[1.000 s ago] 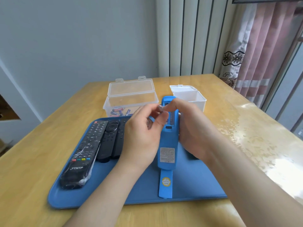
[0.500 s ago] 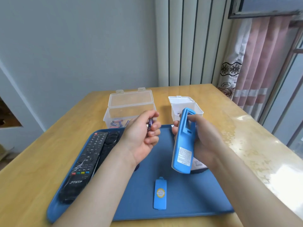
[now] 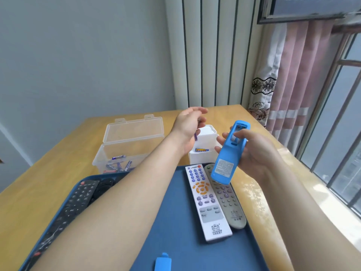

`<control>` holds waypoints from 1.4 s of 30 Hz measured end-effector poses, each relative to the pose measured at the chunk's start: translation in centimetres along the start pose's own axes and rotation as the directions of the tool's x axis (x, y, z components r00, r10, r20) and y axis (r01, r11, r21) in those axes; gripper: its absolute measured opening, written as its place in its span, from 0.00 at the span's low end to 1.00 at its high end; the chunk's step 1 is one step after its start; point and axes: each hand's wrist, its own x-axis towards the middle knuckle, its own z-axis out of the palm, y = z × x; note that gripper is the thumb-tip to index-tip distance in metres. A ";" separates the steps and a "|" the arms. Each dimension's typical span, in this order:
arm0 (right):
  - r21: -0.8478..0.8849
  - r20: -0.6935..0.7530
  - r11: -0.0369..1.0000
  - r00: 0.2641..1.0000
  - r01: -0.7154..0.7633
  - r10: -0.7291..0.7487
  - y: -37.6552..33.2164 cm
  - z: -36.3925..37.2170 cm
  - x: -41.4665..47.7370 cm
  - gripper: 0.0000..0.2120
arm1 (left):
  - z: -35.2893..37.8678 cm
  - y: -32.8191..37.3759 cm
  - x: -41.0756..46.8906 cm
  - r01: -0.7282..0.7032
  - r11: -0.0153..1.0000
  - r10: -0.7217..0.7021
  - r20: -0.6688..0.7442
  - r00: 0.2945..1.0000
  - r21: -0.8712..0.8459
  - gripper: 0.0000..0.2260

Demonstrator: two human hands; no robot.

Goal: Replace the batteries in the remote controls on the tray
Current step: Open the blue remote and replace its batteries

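My right hand (image 3: pixel 254 153) grips the blue remote (image 3: pixel 228 155), tilted up above the tray with its back toward me and its thumb at the uncovered battery bay. My left hand (image 3: pixel 187 126) reaches over the small white box (image 3: pixel 203 157), fingers loosely spread; a purple battery (image 3: pixel 196 136) shows just under the palm, and another battery (image 3: pixel 202 150) lies in the box. The remote's blue cover (image 3: pixel 163 263) lies on the blue tray (image 3: pixel 175 222). A white remote (image 3: pixel 207 202), a grey remote (image 3: pixel 226 200) and black remotes (image 3: pixel 82 196) also lie there.
A clear plastic box (image 3: pixel 132 145) with its lid up holds several batteries behind the tray. The wooden table (image 3: pixel 48 173) reaches to a wall at the back. A curtain (image 3: pixel 293 85) and a barred window are on the right.
My left hand has travelled from the tray's middle to above the white box and its fingers have spread. The right hand lifted the blue remote higher. The view has tilted up and closer.
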 end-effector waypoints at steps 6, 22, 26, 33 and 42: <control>0.005 0.027 0.999 0.998 -0.050 0.050 1.1 0.6 0.9 0.13 | -2.4 -0.4 0.0 -0.149 0.963 0.154 -0.003 0.988 0.226 0.12; -0.833 0.274 0.508 0.961 0.219 0.035 8.3 10.8 0.2 0.07 | -20.1 -0.6 -3.0 0.059 0.514 -0.060 -0.032 0.998 0.856 0.12; -0.826 0.249 0.527 0.968 0.200 0.023 9.8 10.5 0.6 0.06 | -20.0 -0.8 -2.0 0.021 0.421 -0.098 0.023 0.995 0.907 0.13; -0.556 0.056 0.831 0.998 0.023 0.010 9.0 9.9 1.1 0.11 | -16.5 -0.3 1.2 0.042 0.352 -0.170 0.019 0.985 0.935 0.05; -0.511 0.042 0.859 0.998 -0.013 0.040 8.8 9.5 1.4 0.12 | -12.5 -1.7 4.1 -0.029 0.016 -0.213 0.032 0.977 0.999 0.11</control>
